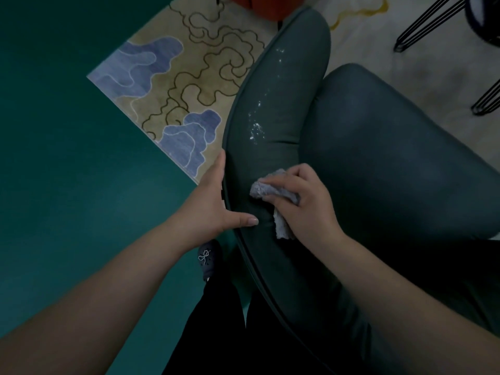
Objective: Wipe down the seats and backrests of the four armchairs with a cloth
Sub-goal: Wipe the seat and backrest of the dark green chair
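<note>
We are standing behind a dark green armchair (pixel 351 147), looking down over its backrest (pixel 276 109); the seat (pixel 392 158) is lying to the right of it. The backrest's long axis is running from near us, beside our legs, up and away to the far end, curving slightly right. A patterned rug (pixel 189 77) is lying on the left past the chair, on a green floor (pixel 67 158).

Our left hand (pixel 213 204) is resting open on the backrest's left rim, thumb laid flat on the cushion, steadying it. Our right hand (pixel 303 201) is curling its fingers round a bunched grey cloth (pixel 267 190) and pressing it onto the backrest face, just right of the left thumb.

White specks (pixel 255 128) are trailing along the backrest, farther away than the cloth. Judgement: the coming stroke is heading away from us along the long axis, and the right hand is the nearer one. Open room ahead; the piped left edge and the crease against the seat are bounding the path.
</note>
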